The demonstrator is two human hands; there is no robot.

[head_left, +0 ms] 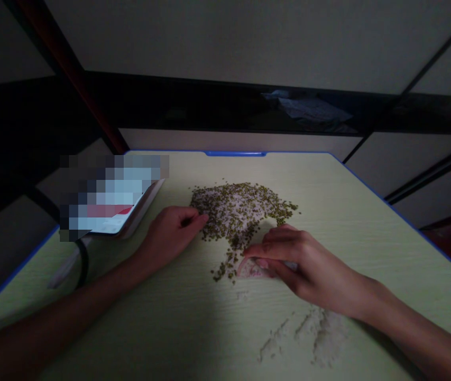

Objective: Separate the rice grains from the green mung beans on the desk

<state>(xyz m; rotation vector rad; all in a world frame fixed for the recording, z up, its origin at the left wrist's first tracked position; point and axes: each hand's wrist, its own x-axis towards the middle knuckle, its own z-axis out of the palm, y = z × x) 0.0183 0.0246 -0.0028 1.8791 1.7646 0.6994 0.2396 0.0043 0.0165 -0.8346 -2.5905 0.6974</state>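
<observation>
A mixed pile of green mung beans and white grains like rice (pixel 237 209) is spread over the middle of the table. At its left edge rests my left hand (pixel 175 233), with its fingers curled in and the thumb against them; whether anything is inside is hidden. My right hand (pixel 296 259) is closed at the front of the pile, thumb and fingers on a small pale piece with a curved pink edge (pixel 252 269). Its full shape is covered by the fingers. A short trail of beans (pixel 225 267) lies beside that piece.
White grains (pixel 328 338) lie in a separate heap nearer me, below my right wrist. A lit tablet or phone (pixel 130 211), partly blurred out, leans at the left, with a dark cable (pixel 84 264) by it. The pale table (pixel 368 227) has a blue edge.
</observation>
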